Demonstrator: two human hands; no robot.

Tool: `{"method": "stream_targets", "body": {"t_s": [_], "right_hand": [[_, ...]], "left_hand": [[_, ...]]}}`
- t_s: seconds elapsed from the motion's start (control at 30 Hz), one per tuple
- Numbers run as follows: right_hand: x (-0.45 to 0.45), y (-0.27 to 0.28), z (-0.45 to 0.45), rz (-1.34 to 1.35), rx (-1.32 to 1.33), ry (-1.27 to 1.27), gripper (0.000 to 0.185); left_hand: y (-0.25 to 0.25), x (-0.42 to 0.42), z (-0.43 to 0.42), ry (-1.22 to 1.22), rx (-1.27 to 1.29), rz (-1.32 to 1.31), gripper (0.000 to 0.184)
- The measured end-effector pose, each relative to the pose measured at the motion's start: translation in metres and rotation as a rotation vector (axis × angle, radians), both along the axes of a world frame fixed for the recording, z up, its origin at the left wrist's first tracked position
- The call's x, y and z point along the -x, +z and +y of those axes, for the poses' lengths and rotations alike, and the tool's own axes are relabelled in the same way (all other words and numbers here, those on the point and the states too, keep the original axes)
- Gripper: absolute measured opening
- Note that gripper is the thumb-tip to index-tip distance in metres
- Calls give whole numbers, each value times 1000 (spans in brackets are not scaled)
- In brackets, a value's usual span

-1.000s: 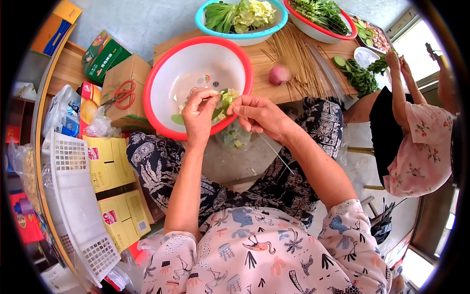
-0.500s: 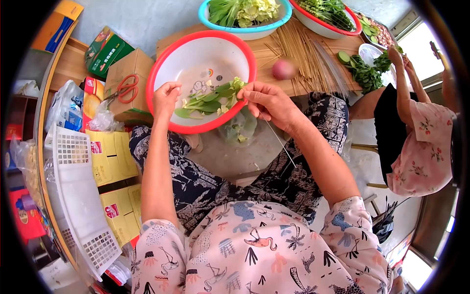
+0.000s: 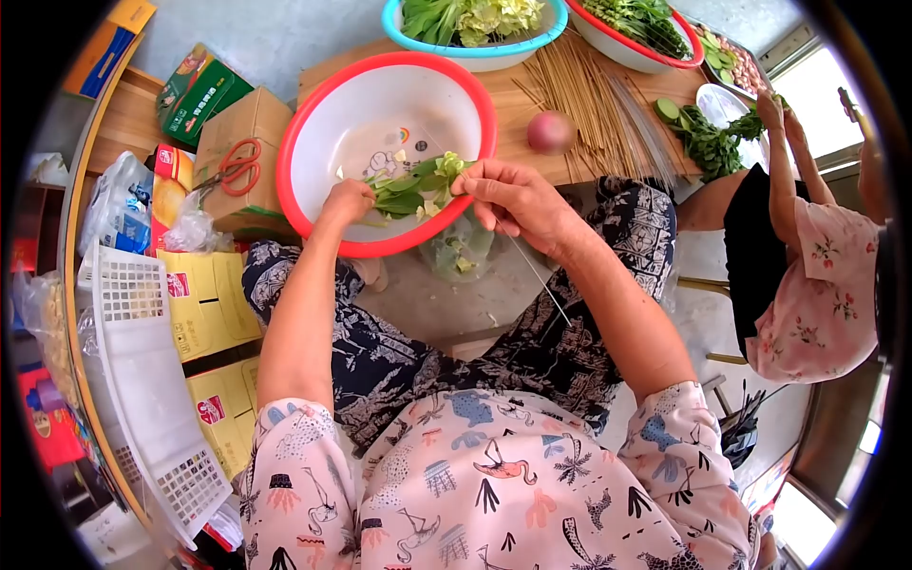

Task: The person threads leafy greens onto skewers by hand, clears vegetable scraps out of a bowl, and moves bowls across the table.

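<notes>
Over the front rim of the red-rimmed white basin [image 3: 328,114], my left hand [image 3: 348,201] is closed on the leaf ends of a bunch of leafy greens [image 3: 408,195]. My right hand [image 3: 518,195] pinches a thin skewer [image 3: 541,274] near the stem end of the bunch, at the basin's right edge. The skewer's free end slants down toward my right knee. My right fingers hide where skewer and greens meet. A few small pale leaf pieces lie inside the basin.
Loose skewers [image 3: 589,114] and a blurred reddish-purple round object [image 3: 551,132] lie on the wooden table, right of the basin. Behind stand a blue-rimmed basin [image 3: 475,59] and another red-rimmed basin [image 3: 632,59] of greens. Left are scissors [image 3: 239,169] and boxes. Another person [image 3: 817,285] works at right.
My left hand has moved down and right, from above the basin's left side onto the leaf ends, and closed on them. The leaves are lifted slightly; my right hand has barely moved.
</notes>
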State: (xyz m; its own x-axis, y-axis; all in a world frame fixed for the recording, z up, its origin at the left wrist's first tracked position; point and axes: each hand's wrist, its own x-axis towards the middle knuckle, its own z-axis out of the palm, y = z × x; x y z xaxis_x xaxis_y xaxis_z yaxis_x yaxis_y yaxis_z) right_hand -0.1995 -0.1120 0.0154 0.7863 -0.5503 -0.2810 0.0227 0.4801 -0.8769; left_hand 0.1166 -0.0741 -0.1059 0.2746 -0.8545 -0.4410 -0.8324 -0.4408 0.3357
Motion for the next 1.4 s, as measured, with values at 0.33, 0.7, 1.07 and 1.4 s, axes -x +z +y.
{"method": "stream_targets", "body": {"t_s": [0.33, 0.7, 1.07, 1.4], "right_hand": [[-3, 0, 0, -7, 14, 26, 18], [-3, 4, 3, 6, 41, 29, 18], [-4, 2, 8, 56, 89, 98, 16], [-2, 6, 9, 50, 116, 119, 16]], "left_hand": [[7, 10, 4, 256, 384, 56, 9], [52, 44, 10, 711, 764, 1448, 8], [76, 86, 24, 533, 722, 1689, 17], [81, 102, 27, 525, 709, 1725, 23]]}}
